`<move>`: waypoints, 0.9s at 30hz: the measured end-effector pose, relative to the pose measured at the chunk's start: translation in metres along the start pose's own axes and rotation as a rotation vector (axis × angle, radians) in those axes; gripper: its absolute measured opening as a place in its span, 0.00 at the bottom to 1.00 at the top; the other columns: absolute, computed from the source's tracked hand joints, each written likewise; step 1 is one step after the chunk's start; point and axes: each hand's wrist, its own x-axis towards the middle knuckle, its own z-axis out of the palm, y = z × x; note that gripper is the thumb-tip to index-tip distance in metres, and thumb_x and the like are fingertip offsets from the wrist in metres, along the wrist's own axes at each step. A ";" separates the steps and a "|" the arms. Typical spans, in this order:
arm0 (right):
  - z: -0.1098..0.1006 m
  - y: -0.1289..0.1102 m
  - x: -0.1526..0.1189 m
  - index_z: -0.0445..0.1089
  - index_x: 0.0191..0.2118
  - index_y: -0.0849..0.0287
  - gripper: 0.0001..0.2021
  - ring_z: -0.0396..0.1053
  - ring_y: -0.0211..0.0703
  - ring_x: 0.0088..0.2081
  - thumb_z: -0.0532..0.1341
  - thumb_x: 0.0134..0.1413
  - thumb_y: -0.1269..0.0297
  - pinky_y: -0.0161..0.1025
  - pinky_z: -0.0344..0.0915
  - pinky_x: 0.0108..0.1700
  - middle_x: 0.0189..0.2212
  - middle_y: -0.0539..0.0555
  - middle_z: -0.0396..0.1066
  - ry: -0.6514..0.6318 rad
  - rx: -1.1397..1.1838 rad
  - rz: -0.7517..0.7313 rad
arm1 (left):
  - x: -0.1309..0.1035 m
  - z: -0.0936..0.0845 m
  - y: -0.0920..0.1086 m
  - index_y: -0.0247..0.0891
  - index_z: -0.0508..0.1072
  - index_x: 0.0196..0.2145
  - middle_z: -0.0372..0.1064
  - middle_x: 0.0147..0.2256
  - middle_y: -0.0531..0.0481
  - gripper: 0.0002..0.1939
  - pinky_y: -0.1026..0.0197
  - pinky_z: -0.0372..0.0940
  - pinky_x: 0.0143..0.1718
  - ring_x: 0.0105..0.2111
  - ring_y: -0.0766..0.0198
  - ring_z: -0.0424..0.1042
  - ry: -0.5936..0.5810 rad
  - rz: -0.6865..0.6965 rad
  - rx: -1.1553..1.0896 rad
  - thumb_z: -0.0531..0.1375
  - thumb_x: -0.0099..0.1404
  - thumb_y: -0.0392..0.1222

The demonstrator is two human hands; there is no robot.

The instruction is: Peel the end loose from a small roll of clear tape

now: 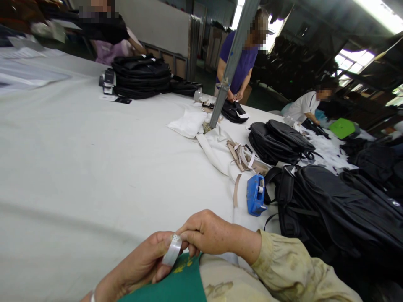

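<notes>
Close to my body, at the near edge of the table, my left hand (153, 253) is closed around a small roll of clear tape (172, 251). My right hand (206, 231) meets it from the right, its thumb and forefinger pinched at the upper edge of the roll. Any loose end of tape between those fingertips is too small to make out. A blue tape dispenser (255, 196) stands on the table to the right, beyond my right forearm and apart from both hands.
Black backpacks (330, 201) are heaped at the right, with more (277, 140) behind. A stack of black bags (140, 77) stands at the far side of the white table (110, 167). A metal post (228, 71) rises near cardboard strips (241, 157). Several people work across the table.
</notes>
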 end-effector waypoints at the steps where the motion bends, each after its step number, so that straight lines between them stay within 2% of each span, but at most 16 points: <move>1: 0.001 0.001 0.001 0.80 0.44 0.61 0.14 0.69 0.32 0.24 0.56 0.60 0.69 0.27 0.66 0.29 0.22 0.49 0.71 0.019 -0.024 -0.012 | 0.000 0.000 0.000 0.33 0.76 0.39 0.52 0.12 0.59 0.19 0.63 0.39 0.21 0.14 0.72 0.41 0.008 0.001 0.002 0.54 0.71 0.52; 5: 0.002 0.006 0.002 0.79 0.45 0.61 0.15 0.68 0.32 0.23 0.55 0.60 0.71 0.28 0.66 0.28 0.23 0.49 0.71 0.005 0.056 0.014 | 0.000 0.003 0.001 0.33 0.76 0.41 0.52 0.12 0.59 0.19 0.63 0.41 0.22 0.14 0.71 0.41 0.022 0.026 0.018 0.52 0.72 0.49; 7: -0.001 0.006 0.002 0.79 0.46 0.61 0.14 0.68 0.32 0.24 0.56 0.61 0.68 0.29 0.68 0.28 0.24 0.50 0.72 -0.039 0.130 0.019 | 0.000 0.004 0.003 0.33 0.76 0.40 0.52 0.11 0.59 0.18 0.64 0.42 0.22 0.15 0.71 0.42 0.014 0.035 0.023 0.52 0.72 0.49; 10: -0.006 0.003 0.001 0.79 0.45 0.62 0.13 0.69 0.33 0.24 0.60 0.60 0.63 0.29 0.67 0.28 0.23 0.50 0.71 -0.055 0.118 0.023 | 0.001 0.002 0.003 0.32 0.76 0.39 0.52 0.11 0.59 0.20 0.65 0.42 0.21 0.14 0.72 0.43 0.020 0.030 0.038 0.52 0.72 0.52; 15: -0.007 0.000 0.004 0.79 0.42 0.66 0.17 0.68 0.32 0.20 0.66 0.54 0.56 0.32 0.71 0.28 0.19 0.49 0.70 -0.111 0.282 0.191 | 0.004 -0.007 -0.001 0.31 0.75 0.36 0.58 0.15 0.57 0.24 0.66 0.39 0.16 0.12 0.75 0.43 -0.009 0.026 0.123 0.57 0.68 0.59; 20: 0.002 0.009 0.006 0.79 0.36 0.67 0.18 0.69 0.34 0.20 0.67 0.51 0.54 0.33 0.70 0.27 0.18 0.49 0.70 -0.019 0.308 0.252 | 0.006 -0.007 0.000 0.32 0.74 0.33 0.57 0.14 0.58 0.27 0.66 0.38 0.14 0.11 0.75 0.44 -0.019 -0.005 0.166 0.58 0.65 0.63; 22: 0.001 0.011 0.006 0.79 0.36 0.68 0.21 0.70 0.35 0.21 0.67 0.49 0.50 0.33 0.69 0.26 0.18 0.49 0.70 -0.017 0.345 0.246 | 0.006 -0.006 0.001 0.32 0.74 0.34 0.58 0.15 0.58 0.29 0.66 0.39 0.14 0.11 0.75 0.46 -0.017 0.007 0.180 0.58 0.64 0.66; 25: -0.005 0.012 0.005 0.78 0.38 0.68 0.30 0.71 0.35 0.23 0.70 0.42 0.41 0.32 0.70 0.27 0.21 0.52 0.72 -0.110 0.430 0.236 | 0.006 -0.007 -0.001 0.32 0.75 0.33 0.62 0.17 0.55 0.32 0.66 0.41 0.14 0.12 0.75 0.47 -0.019 0.030 0.192 0.59 0.60 0.70; 27: -0.010 0.010 0.004 0.78 0.40 0.68 0.31 0.71 0.34 0.24 0.72 0.39 0.42 0.31 0.70 0.27 0.23 0.52 0.73 -0.151 0.404 0.237 | 0.006 -0.010 -0.003 0.32 0.75 0.33 0.61 0.16 0.56 0.32 0.66 0.41 0.14 0.12 0.75 0.46 -0.023 0.007 0.174 0.59 0.60 0.70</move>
